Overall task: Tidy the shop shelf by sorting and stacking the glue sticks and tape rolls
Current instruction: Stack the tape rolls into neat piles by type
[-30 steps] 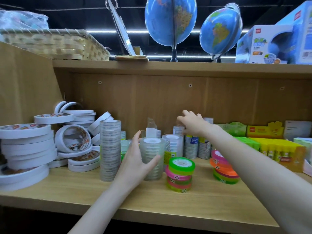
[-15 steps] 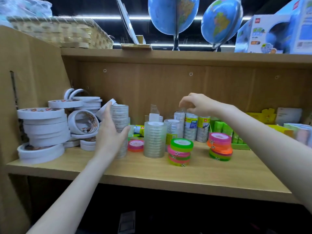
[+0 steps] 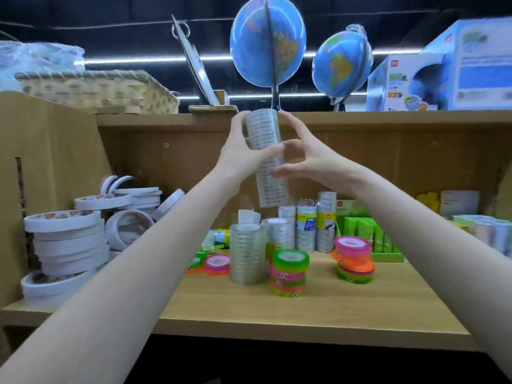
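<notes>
Lifting the tall tape stack [image 3: 267, 159] above the shelf [image 3: 318, 314], we curl left hand [image 3: 243, 156] fingers round it while the right hand [image 3: 307, 159], fingers spread, steadies it against toppling.

Head view, facing the shelf

One head-worn wide-angle camera looked forward, slightly down, from close range at the shelf [image 3: 318, 309]; forearms entered from 7 and 4 o'clock, and globes [image 3: 267, 42] stood at 12 o'clock above.
</notes>
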The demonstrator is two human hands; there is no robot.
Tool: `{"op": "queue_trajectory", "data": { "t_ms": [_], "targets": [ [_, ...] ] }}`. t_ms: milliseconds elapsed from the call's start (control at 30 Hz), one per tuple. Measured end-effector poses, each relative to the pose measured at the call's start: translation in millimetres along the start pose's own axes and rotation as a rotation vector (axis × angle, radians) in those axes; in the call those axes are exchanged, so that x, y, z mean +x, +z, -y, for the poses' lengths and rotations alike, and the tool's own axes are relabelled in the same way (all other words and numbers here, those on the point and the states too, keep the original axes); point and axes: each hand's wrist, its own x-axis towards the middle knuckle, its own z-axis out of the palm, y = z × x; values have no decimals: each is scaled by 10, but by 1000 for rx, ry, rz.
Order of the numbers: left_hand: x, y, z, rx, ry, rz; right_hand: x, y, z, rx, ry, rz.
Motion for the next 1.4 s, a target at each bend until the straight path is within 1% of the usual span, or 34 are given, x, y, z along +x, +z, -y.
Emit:
{"op": "queue_trajectory", "data": {
  "t_ms": [67, 133, 167, 200, 267, 333, 367, 433, 533, 600, 667, 767, 867, 967, 1067, 1133, 1333, 1400],
  "targets": [
    [113, 220, 45, -16, -30, 85, -76, -138, -70, -65, 22, -43],
    [205, 378, 146, -34, -56, 210, -187, -293, -209, -118, 71, -74],
    [250, 424, 219, -7, -55, 282, -234, -347, -298, -154, 94, -101],
    [295, 462, 297, 72, -35, 341, -270, -394, -408, -193, 115, -138],
    [393, 509, 481, 304, 7, 408, -300, -443, -638, -245, 151, -223],
    [461, 564, 647, 484, -17, 477, -314, -429, -851, -281, 193, -284],
    [489, 599, 716, 543, -32, 521, -318, -405, -951, -308, 219, -288],
    [538, 681, 817, 628, -58, 604, -328, -326, -1137, -398, 259, -236],
    [599, 811, 915, 761, -70, 756, -316, -273, -1304, -548, 245, -132],
    [624, 869, 965, 782, -76, 828, -275, -293, -1303, -564, 248, -96],
    [641, 887, 999, 775, -61, 837, -228, -285, -1308, -582, 239, -80],
    [665, 894, 1028, 802, 10, 785, -226, -279, -1320, -594, 242, -94],
    [711, 942, 1005, 828, 87, 686, -304, -455, -1259, -557, 330, -104],
    [767, 1150, 979, 808, 129, 682, -418, -630, -1233, -591, 399, -123],
    [783, 1404, 981, 796, 130, 742, -475, -670, -1236, -564, 421, -117],
    [785, 1504, 981, 781, 125, 754, -483, -687, -1225, -554, 417, -110],
    [765, 1579, 1031, 729, 42, 651, -499, -698, -1245, -473, 420, -131],
    [759, 1564, 1024, 727, 39, 642, -498, -702, -1256, -459, 423, -141]
  ]
}}
